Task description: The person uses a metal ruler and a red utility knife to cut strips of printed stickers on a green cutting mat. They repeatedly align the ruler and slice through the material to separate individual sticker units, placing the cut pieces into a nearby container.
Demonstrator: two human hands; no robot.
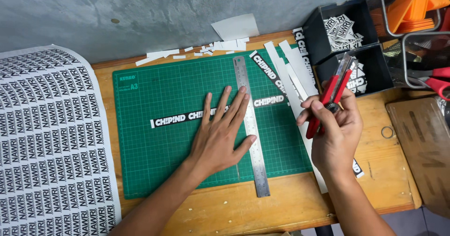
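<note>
- Left hand (220, 137), fingers spread flat, pins steel ruler (251, 123) across black printed sticker strip (187, 116) on green cutting mat (154, 142).
- Right hand (335, 133) grips red utility knife (330, 98), lifted off the strip.
- Cut stickers fill black boxes (344, 30); the uncut printed sheet (47, 137) waits.

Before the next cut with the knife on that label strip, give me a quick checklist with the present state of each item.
1. Black label strip flat on the green cutting mat: ok.
2. Left hand pressing strip and steel ruler: ok.
3. Ruler square across the strip: ok, roughly.
4. Red utility knife gripped in right hand: ok, raised off the mat.
5. Blade extended: cannot tell.
6. Left fingertips clear of the ruler's right edge: not ok, fingers lie over it.
</note>
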